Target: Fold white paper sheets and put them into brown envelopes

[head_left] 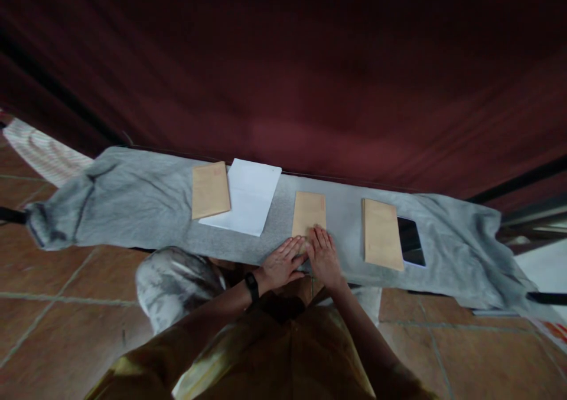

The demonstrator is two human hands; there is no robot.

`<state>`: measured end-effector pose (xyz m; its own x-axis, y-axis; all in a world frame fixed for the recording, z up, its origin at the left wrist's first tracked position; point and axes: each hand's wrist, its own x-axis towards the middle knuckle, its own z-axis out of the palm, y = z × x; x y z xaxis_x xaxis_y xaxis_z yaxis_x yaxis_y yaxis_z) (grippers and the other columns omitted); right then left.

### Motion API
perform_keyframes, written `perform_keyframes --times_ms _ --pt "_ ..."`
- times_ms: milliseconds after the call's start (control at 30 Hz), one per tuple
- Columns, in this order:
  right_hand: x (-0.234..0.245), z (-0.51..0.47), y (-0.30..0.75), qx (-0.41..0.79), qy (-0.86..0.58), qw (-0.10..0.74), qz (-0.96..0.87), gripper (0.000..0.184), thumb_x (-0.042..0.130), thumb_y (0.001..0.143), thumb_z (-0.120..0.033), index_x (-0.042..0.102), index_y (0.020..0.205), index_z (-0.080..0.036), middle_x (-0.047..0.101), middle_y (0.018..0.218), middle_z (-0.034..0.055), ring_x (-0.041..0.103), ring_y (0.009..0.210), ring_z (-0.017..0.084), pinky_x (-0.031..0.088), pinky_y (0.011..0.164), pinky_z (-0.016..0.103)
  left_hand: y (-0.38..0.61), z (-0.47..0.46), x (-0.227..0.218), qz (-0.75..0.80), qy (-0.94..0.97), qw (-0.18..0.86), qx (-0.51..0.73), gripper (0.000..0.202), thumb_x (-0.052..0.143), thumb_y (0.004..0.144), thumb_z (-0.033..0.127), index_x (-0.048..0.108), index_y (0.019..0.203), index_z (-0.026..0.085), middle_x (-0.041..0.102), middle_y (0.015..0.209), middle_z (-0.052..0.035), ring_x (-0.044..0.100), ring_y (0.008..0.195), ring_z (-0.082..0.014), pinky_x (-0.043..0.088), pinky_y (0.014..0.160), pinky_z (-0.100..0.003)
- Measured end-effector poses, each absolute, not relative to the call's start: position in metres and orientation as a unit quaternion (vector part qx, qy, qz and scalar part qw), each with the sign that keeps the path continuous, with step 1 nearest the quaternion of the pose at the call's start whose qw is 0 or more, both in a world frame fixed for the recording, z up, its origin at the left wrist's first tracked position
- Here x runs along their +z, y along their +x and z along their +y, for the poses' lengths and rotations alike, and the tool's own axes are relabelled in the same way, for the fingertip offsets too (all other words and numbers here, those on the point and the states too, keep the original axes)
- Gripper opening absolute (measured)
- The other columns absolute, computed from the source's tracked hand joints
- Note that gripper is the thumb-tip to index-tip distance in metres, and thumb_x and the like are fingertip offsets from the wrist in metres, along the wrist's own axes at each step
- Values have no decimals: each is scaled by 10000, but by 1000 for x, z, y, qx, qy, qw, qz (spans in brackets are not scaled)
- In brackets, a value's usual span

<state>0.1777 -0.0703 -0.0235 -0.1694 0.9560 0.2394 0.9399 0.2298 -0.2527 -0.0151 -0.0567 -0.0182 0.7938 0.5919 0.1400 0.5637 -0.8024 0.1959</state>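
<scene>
A brown envelope lies in the middle of a narrow table covered with a grey cloth. My right hand lies flat with its fingers stretched out on the envelope's near end. My left hand rests flat beside it, fingertips at the envelope's near left corner; a black band sits on that wrist. Neither hand grips anything.
A second brown envelope overlaps white paper sheets to the left. A third brown envelope lies to the right, next to a dark phone or tablet. A dark red curtain hangs behind the table. The floor is brown tile.
</scene>
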Motion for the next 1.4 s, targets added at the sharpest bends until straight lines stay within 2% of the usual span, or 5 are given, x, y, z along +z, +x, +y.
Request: perform_keyframes --times_ms 533,933,1067,1200,1400 --pt "-36 -10 186 -63 -680 197 -703 551 322 1059 -356 411 1507 -47 430 1545 210 429 1412 313 315 1159 485 -16 -57 -18 308 946 25 102 783 599 924 556 293 1571 237 184 1668 -150 236 1524 -295 202 1245 -463" --pt "-39 -72 211 -67 -701 224 -674 500 385 1036 -285 449 1485 -76 492 1511 182 420 1425 289 335 1167 494 -16 -70 -18 357 924 -21 137 635 560 963 472 405 1514 198 376 1595 -160 352 1477 -302 349 1186 -491" --pt "-43 -102 203 -56 -674 235 -699 495 383 1024 -241 434 1508 -156 491 1525 124 427 1427 256 334 1181 480 -14 -70 -15 393 912 -24 115 437 461 995 251 529 1410 135 512 1497 -172 471 1403 -282 436 1127 -457" --pt "-44 -116 191 -38 -667 240 -705 496 420 993 -221 479 1481 -152 550 1474 125 472 1394 250 338 1187 461 -9 -58 -7 390 919 -43 42 563 371 856 -47 585 1350 120 592 1418 -161 539 1343 -251 484 1080 -405" --pt "-29 -110 186 6 -682 252 -686 479 491 930 -175 550 1405 -148 585 1435 129 530 1328 266 380 1157 467 2 -47 8 377 924 -64 -8 618 342 807 -106 625 1295 147 641 1349 -153 600 1272 -236 545 1011 -387"
